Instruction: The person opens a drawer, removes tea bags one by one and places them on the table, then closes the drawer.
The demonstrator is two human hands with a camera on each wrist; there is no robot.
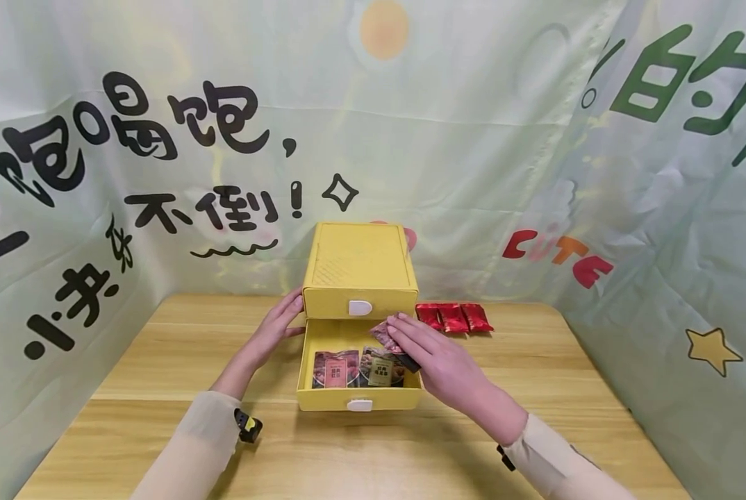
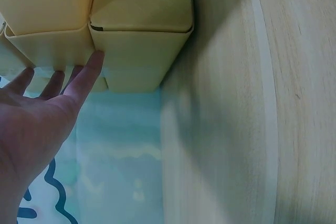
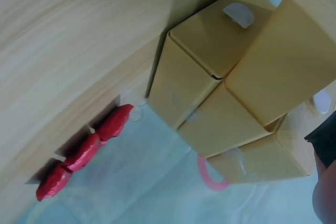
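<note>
A yellow drawer cabinet stands on the table with one drawer pulled out. Inside that drawer lie a pink-labelled sachet and a green-labelled sachet, side by side. Over the drawer's right side, my right hand grips another sachet, pinkish with a dark part. Only a dark piece of the held sachet shows at the edge of the right wrist view. My left hand touches the cabinet's left side; its fingers are stretched out against the yellow wall in the left wrist view.
Red packets lie in a row on the table right of the cabinet. White handles stick out from the drawer fronts. Below the pulled-out drawer sits a closed one. A printed cloth hangs behind the wooden table.
</note>
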